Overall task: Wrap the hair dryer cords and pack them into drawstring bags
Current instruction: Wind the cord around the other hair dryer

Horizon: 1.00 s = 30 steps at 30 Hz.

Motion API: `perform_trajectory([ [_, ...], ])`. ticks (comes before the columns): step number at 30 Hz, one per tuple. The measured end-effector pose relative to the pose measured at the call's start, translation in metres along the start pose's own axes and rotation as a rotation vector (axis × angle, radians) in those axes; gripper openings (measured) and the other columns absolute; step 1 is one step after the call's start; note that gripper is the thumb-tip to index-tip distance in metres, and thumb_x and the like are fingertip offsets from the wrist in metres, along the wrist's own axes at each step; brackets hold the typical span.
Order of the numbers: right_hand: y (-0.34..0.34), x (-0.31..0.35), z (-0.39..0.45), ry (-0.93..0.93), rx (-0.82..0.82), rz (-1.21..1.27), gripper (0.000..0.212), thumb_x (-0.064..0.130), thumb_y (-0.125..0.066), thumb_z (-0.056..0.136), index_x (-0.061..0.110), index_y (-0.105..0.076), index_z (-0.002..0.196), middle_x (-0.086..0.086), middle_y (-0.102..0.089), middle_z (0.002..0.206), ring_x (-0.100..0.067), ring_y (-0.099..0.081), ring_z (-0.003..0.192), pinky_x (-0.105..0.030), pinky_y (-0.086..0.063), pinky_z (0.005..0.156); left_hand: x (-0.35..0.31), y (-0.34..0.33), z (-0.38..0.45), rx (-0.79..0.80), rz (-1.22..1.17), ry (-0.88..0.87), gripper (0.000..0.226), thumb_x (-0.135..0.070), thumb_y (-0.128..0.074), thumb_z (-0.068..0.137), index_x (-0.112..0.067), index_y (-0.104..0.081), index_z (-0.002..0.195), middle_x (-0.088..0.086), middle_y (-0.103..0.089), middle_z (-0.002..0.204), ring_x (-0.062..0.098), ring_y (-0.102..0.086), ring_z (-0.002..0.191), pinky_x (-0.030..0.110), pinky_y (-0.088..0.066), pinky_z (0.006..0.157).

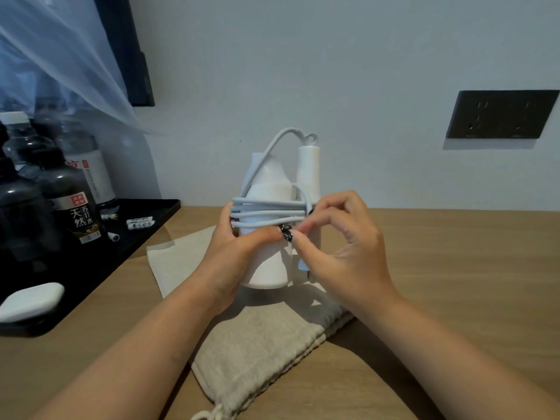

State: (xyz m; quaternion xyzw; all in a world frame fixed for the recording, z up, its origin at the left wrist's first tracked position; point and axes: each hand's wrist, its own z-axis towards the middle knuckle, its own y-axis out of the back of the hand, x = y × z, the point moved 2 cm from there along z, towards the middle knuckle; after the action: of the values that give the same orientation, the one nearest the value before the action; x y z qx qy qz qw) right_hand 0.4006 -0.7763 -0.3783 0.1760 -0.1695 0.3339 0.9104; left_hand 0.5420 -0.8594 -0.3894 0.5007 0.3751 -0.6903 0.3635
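Observation:
A white hair dryer point(268, 265) is held upright above the table, its folded handle point(308, 169) standing beside the barrel. Its pale cord point(266, 212) runs in several turns around barrel and handle. My left hand point(235, 253) grips the barrel from the left, thumb pressed over the lowest turn. My right hand point(336, 247) pinches the cord at the barrel's right side, fingers curled. The plug point(304, 265) hangs behind my right fingers. A beige drawstring bag point(257, 344) lies flat on the table under the dryer, its string at the near end.
A black tray point(100, 268) at the left holds dark water bottles point(65, 195), small sachets and a white soap-like block point(30, 300). A dark wall socket plate point(501, 118) sits at the right. Sheer plastic hangs at the upper left. The wooden table point(454, 283) extends right.

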Motion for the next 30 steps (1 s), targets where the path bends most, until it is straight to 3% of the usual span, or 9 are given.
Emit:
perform_trajectory([
  [5, 0.002, -0.005, 0.002, -0.496, 0.011, 0.200, 0.072, 0.042, -0.087, 0.061, 0.032, -0.047, 0.120, 0.010, -0.047, 0.125, 0.000, -0.047, 0.114, -0.022, -0.045, 0.093, -0.002, -0.005, -0.004, 0.027, -0.125, -0.007, 0.053, -0.018, -0.069, 0.063, -0.028, -0.054, 0.113, -0.006, -0.075, 0.083, 0.012, -0.073, 0.075, 0.028, -0.058, 0.059],
  [9, -0.008, -0.009, -0.005, -0.821, 0.196, 0.502, 0.102, 0.070, -0.081, 0.041, 0.030, -0.049, 0.128, 0.006, -0.059, 0.125, -0.013, -0.059, 0.113, -0.038, -0.055, 0.091, 0.000, -0.006, -0.005, 0.042, -0.182, -0.006, 0.049, -0.017, -0.067, 0.066, -0.029, -0.055, 0.113, -0.004, -0.075, 0.087, 0.014, -0.073, 0.081, 0.033, -0.061, 0.065],
  [13, -0.016, -0.002, -0.011, -0.944, 0.237, 0.736, 0.075, 0.063, -0.078, 0.055, 0.026, -0.058, 0.117, -0.006, -0.068, 0.113, -0.029, -0.064, 0.108, -0.052, -0.052, 0.094, 0.001, -0.014, -0.010, 0.062, -0.261, -0.008, 0.045, -0.017, -0.065, 0.069, -0.027, -0.060, 0.112, -0.002, -0.076, 0.091, 0.014, -0.073, 0.083, 0.032, -0.059, 0.063],
  [18, -0.026, 0.018, -0.019, -0.990, 0.101, 0.956, 0.063, 0.051, -0.070, 0.063, 0.030, -0.057, 0.121, -0.004, -0.071, 0.112, -0.022, -0.068, 0.102, -0.039, -0.058, 0.079, 0.003, -0.020, -0.014, 0.052, -0.315, -0.027, 0.062, -0.019, -0.071, 0.076, -0.023, -0.050, 0.134, 0.009, -0.069, 0.118, 0.026, -0.067, 0.108, 0.045, -0.058, 0.082],
  [20, -0.033, 0.022, -0.025, -0.994, 0.059, 0.990, 0.057, 0.051, -0.064, 0.070, 0.033, -0.056, 0.125, -0.003, -0.071, 0.114, -0.021, -0.068, 0.103, -0.045, -0.057, 0.086, 0.003, -0.024, -0.015, 0.030, -0.292, -0.053, 0.061, -0.022, -0.070, 0.078, -0.023, -0.049, 0.135, 0.009, -0.069, 0.119, 0.028, -0.067, 0.109, 0.048, -0.056, 0.084],
  [25, -0.027, 0.029, -0.029, -0.978, -0.052, 1.016, 0.060, 0.050, -0.063, 0.071, 0.032, -0.056, 0.127, -0.005, -0.068, 0.119, -0.022, -0.064, 0.111, -0.047, -0.052, 0.094, -0.005, -0.033, -0.021, -0.003, -0.191, -0.145, 0.070, -0.029, -0.079, 0.068, -0.024, -0.049, 0.132, 0.008, -0.069, 0.117, 0.026, -0.068, 0.107, 0.043, -0.056, 0.083],
  [30, -0.006, 0.034, -0.035, -0.926, -0.132, 1.134, 0.060, 0.039, -0.067, 0.075, 0.024, -0.053, 0.132, -0.011, -0.066, 0.121, -0.024, -0.065, 0.104, -0.038, -0.055, 0.076, -0.017, -0.032, -0.035, 0.014, 0.033, -0.172, 0.078, -0.043, -0.087, 0.061, -0.028, -0.046, 0.126, -0.001, -0.063, 0.119, 0.009, -0.065, 0.105, 0.020, -0.054, 0.076],
])
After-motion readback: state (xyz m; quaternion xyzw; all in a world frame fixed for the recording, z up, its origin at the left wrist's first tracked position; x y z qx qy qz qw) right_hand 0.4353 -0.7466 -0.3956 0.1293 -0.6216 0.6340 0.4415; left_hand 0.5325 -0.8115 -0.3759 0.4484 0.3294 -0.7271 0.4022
